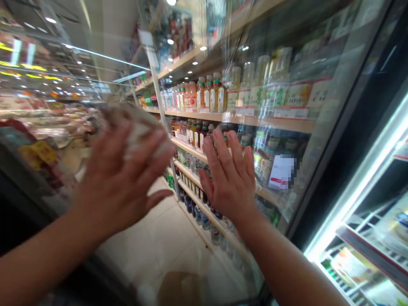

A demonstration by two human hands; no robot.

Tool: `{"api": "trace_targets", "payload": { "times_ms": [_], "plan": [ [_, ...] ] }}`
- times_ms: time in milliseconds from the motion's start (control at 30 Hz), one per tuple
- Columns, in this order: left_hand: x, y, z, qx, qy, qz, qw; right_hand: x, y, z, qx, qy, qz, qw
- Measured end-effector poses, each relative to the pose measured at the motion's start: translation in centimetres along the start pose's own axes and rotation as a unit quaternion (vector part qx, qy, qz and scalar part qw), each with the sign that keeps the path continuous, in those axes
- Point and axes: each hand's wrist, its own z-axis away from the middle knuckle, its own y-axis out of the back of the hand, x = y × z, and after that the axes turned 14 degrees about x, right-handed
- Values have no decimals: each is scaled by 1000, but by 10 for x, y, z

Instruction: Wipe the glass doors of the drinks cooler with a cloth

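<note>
My left hand (121,182) is raised with its fingers spread over a pale, crumpled cloth (140,129). It presses the cloth against a glass door (287,140), and both hand and cloth are smeared by motion. My right hand (231,178) lies flat and open on the same glass, fingers stretched upward, holding nothing. Seen through the glass, or mirrored in it, are wooden shelves (255,120) with rows of juice bottles (212,93).
At the right is an open chiller with a bright light strip (357,187) and packaged food on wire racks (366,259). A pale tiled aisle floor (165,242) runs ahead. Blurred shop displays (41,127) stand at the left.
</note>
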Motion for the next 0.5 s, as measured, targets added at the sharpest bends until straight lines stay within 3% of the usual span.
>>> {"api": "trace_targets", "payload": {
  "times_ms": [33, 100, 167, 233, 300, 433, 500],
  "plan": [
    [21, -22, -65, -63, -84, 19, 994, 1, 0, 0, 3, 2, 4, 1000],
    [43, -48, -163, -82, -112, 4, 990, 2, 0, 0, 6, 6, 10, 1000],
    [40, -51, -205, -49, -69, -44, 995, 3, 0, 1, 7, 7, 9, 1000],
    [29, -42, -204, -22, 12, -84, 996, 4, -2, 3, 13, 8, 1, 1000],
    [28, -36, -183, 10, 38, -100, 994, 5, -4, 5, 35, 12, -2, 999],
    [67, -52, -151, -54, -77, -3, 996, 8, -6, 14, 94, 106, -26, 990],
    [94, -62, -148, -53, -65, 47, 995, 11, -6, 18, 106, 180, -68, 976]
  ]
}}
